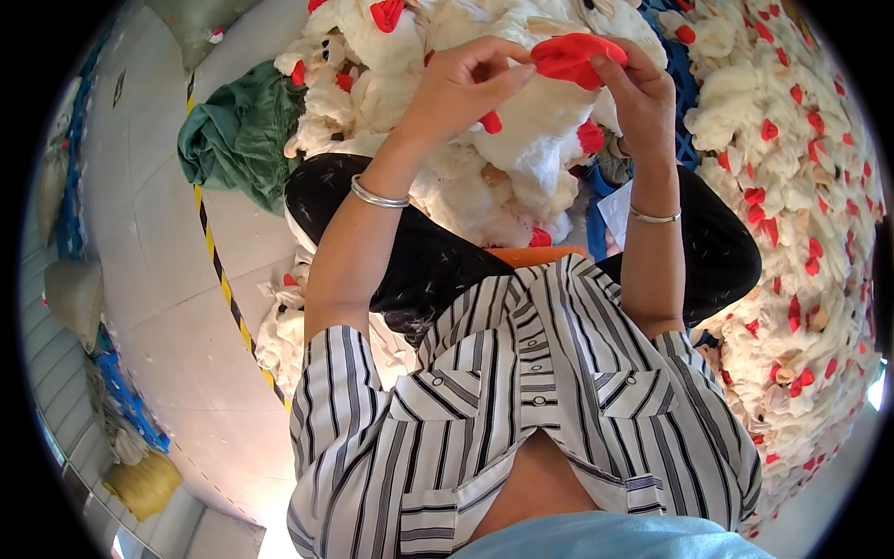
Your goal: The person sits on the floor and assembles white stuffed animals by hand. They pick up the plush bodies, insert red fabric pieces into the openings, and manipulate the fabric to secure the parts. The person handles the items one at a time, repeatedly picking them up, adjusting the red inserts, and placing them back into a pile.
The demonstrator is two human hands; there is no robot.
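A red fabric piece (570,58), soft and folded over, is stretched between my hands above a pile of white plush. At its left end my left hand (470,88) pinches with thumb and forefinger, a silver bangle on that wrist. My right hand (643,88) grips its right end between thumb and fingers, also with a bangle below it. Just under the red piece lies a white plush skin (531,154); I cannot tell whether the two are joined. Several white plush skins with red parts (386,14) are heaped around and beyond my hands.
A large heap of white and red plush skins (782,242) fills the right side. On the left are a green cloth bag (244,126) and yellow-black floor tape (216,252). Blue plastic crating (684,88) stands behind my right hand, and an orange edge (535,254) shows near my lap.
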